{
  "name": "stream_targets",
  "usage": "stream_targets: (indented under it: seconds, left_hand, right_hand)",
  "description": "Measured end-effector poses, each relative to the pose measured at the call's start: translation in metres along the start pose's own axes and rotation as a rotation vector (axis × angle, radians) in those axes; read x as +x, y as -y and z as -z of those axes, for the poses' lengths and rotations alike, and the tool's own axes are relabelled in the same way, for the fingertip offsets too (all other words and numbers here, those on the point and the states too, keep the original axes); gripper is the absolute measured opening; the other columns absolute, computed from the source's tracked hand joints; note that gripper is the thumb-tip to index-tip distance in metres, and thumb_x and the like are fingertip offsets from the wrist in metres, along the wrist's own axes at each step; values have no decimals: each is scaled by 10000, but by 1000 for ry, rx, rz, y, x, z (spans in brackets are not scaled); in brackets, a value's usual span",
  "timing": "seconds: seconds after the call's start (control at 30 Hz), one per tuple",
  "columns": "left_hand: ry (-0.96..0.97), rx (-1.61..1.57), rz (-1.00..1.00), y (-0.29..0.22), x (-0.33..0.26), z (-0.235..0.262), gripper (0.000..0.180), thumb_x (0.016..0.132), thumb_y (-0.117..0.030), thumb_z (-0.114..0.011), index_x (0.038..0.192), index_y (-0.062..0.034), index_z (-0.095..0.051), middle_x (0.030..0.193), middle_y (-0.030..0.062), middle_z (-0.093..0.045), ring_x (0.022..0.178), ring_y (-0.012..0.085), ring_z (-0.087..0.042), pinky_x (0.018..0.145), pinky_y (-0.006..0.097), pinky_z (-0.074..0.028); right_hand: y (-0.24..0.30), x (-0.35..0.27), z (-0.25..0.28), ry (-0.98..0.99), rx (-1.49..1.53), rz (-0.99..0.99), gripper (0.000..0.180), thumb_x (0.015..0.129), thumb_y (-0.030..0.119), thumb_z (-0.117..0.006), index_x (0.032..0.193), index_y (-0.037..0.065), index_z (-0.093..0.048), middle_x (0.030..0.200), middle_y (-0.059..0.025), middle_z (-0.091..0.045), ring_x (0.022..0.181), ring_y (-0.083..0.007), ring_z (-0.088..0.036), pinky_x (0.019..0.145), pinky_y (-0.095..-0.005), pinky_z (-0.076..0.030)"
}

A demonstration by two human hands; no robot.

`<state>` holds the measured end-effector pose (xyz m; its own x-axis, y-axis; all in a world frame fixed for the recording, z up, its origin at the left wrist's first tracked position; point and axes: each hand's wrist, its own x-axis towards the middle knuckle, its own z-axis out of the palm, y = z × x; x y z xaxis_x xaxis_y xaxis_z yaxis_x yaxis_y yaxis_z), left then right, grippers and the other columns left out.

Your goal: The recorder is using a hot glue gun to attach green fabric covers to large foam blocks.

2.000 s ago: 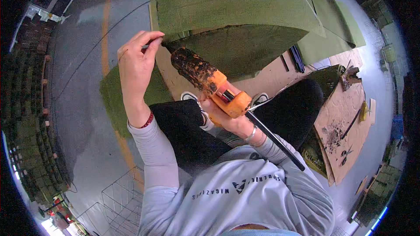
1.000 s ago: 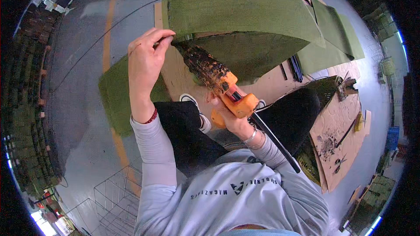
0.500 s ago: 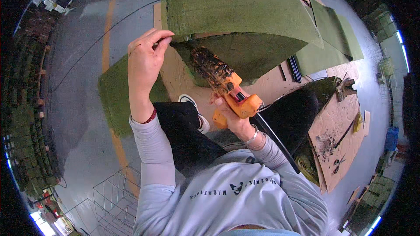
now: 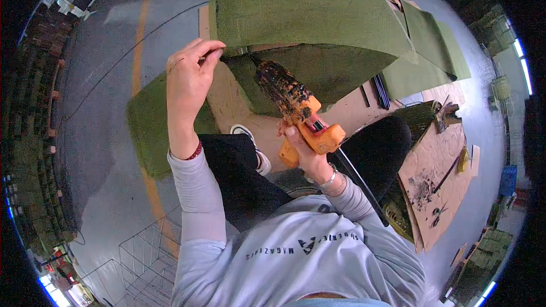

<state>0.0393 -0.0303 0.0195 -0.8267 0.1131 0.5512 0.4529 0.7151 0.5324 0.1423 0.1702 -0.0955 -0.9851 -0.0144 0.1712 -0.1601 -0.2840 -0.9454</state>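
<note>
My right hand [image 4: 307, 153] is wrapped round the handle of an orange glue gun [image 4: 287, 94], its front half caked with black residue. A long black glue stick [image 4: 362, 185] sticks out of the gun's back, by my right forearm. The nozzle points at the edge of a large olive-green fabric sheet [image 4: 296, 5], near its left corner. Whether the tip touches the fabric is hard to see. At that corner my left hand [image 4: 193, 74] pinches the sheet's edge between thumb and fingers. Beneath the raised edge, a darker green fabric layer [image 4: 318, 74] shows.
Cardboard [image 4: 227, 94] lies under the fabric. To the right, a cardboard piece [image 4: 435, 176] holds scissors [image 4: 438, 216] and black scraps. Black strips [image 4: 381, 91] and more green sheets [image 4: 421, 42] are farther off. Wire frames [image 4: 142, 261] stand at lower left.
The glue gun and my right hand have shifted slightly to the right, the nozzle moving along the fabric edge away from my left hand. My left hand keeps its pinch.
</note>
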Motion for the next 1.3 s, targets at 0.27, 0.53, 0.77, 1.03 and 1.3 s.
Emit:
stream_targets:
  seconds: [0.27,0.53,0.77,1.03,1.3]
  left_hand:
    - [-7,11,-21,1,0,0,105,788,-77,-605,855,2,-622,731,125,-589,574,223,-561,554,290,-426]
    - [-10,-1,-29,2,0,-1,93,784,-74,-608,837,2,-611,724,120,-579,552,230,-540,539,295,-417]
    - [1,-1,5,-5,-1,-1,101,770,-94,-628,814,-4,-615,723,106,-584,573,220,-559,551,287,-423]
    - [-140,205,-159,-15,1,-13,108,730,-136,-673,755,-39,-633,714,61,-599,645,219,-583,582,295,-450]
    - [-181,229,-180,-17,3,-20,98,718,-132,-682,727,-50,-627,715,56,-600,672,222,-591,591,301,-459]
  right_hand:
    - [-1,-3,-1,-23,-69,-15,248,794,180,-675,969,46,-561,855,-15,-591,767,-108,-551,677,-259,-461]
    - [7,4,-21,86,-12,-43,253,836,225,-625,945,29,-509,801,-29,-526,743,-126,-507,692,-288,-443]
    - [2,1,-11,21,-15,-29,187,795,126,-655,923,52,-541,804,5,-568,720,-86,-527,649,-248,-454]
    - [-6,-4,2,-30,62,-19,177,811,102,-641,950,41,-551,820,-12,-582,724,-96,-559,647,-250,-478]
    - [1,-3,5,36,74,-107,273,866,264,-566,983,47,-450,797,-20,-451,758,-133,-437,712,-299,-382]
